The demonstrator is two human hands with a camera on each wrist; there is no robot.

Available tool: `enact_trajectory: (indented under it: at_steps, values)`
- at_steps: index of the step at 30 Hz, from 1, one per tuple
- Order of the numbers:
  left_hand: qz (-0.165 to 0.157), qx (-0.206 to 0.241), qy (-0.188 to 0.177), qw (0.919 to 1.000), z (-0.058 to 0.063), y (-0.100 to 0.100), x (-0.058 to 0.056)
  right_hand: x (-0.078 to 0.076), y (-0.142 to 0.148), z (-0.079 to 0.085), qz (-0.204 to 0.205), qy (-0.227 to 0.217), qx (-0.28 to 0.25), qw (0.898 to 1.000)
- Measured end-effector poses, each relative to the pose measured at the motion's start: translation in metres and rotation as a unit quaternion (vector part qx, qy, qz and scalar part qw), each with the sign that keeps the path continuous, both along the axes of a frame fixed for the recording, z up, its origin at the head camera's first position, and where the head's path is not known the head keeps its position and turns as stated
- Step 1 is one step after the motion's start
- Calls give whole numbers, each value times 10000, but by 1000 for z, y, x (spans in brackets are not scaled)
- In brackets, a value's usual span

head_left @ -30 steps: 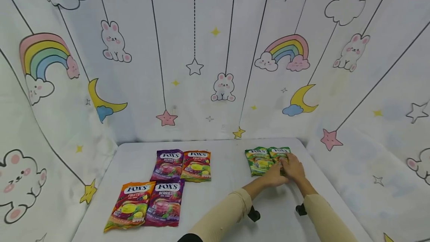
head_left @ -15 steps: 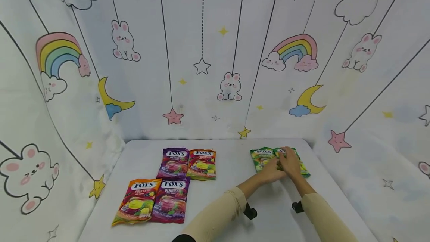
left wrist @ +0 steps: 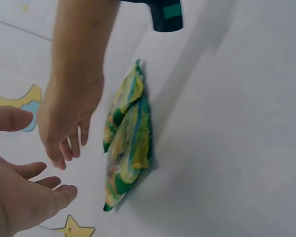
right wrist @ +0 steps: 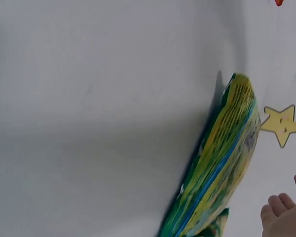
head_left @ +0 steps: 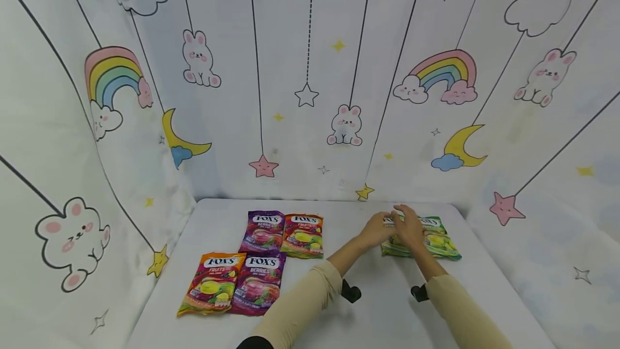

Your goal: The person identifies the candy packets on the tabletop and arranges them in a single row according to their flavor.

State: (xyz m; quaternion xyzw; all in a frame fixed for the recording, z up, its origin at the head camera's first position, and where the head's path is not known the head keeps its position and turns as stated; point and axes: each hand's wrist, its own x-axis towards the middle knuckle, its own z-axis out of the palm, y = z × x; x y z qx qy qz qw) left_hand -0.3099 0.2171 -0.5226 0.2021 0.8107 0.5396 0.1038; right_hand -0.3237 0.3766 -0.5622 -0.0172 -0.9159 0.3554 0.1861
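Two green FOX'S candy bags lie side by side on the white table at the right. The left green bag (head_left: 396, 249) is partly hidden behind my hands in the head view; the right green bag (head_left: 439, 242) shows more fully. My left hand (head_left: 377, 231) hovers at the left bag's upper left, its relaxed fingers apart from it in the left wrist view. Over the same bag is my right hand (head_left: 408, 229), fingers loosely bent and holding nothing. That wrist's view shows the left bag's crinkled lower edge (right wrist: 217, 163).
On the table's left half lie two purple Berries bags, one at the back (head_left: 263, 232) and one in front (head_left: 259, 284). Beside them are two orange Fruits bags, a back one (head_left: 303, 237) and a front one (head_left: 211, 284). A printed cloth wall (head_left: 290, 139) stands behind.
My hands have come off the right green bag and moved left over the left one. The right bag has come into fuller view. The head view has turned slightly left.
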Motion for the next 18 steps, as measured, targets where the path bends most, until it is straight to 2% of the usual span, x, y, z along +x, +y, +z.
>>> enact_trajectory:
  at_steps: [3, 7, 12, 18]
  values:
    - [193, 38, -213, 9996, 5, -12, -5, -5, -9, -1, 73, -1, -49, 10000]
    - [257, 151, -378, 9988, 7, -27, -8, -9, -22, -3, 115, -83, -245, 9996]
    - [379, 218, -262, 9987, 9, -42, -11, -11, -37, -1, 192, -362, -445, 9982]
    - [822, -33, -213, 9964, 8, -60, -8, -13, -55, -1, 252, -397, -678, 9966]
